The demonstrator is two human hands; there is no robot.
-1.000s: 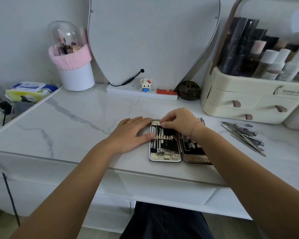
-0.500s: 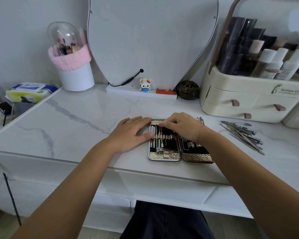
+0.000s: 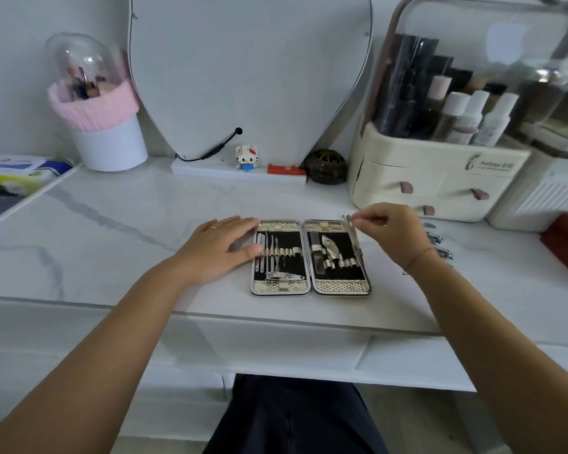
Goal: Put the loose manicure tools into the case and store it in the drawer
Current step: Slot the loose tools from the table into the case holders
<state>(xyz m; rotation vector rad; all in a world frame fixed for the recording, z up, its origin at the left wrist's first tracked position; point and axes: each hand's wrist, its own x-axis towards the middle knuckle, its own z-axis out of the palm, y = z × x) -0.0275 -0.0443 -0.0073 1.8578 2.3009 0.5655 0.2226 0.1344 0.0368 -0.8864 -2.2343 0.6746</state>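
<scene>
Over the open black-lined case [image 3: 310, 257], steadied by the flat left hand [image 3: 218, 249], the right hand [image 3: 391, 231] pinches a slim steel tool [image 3: 354, 240], likely slotted in next.

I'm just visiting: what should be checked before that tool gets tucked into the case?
1. Black-and-gold manicure case lies open and flat: ok.
2. Left hand rests flat on the case's left edge: ok.
3. Right hand pinches the long silver tool: ok.
4. Free loop for it in the right half: cannot tell.
5. All loose metal tools packed: not ok, some lie on the white marble tabletop.
</scene>
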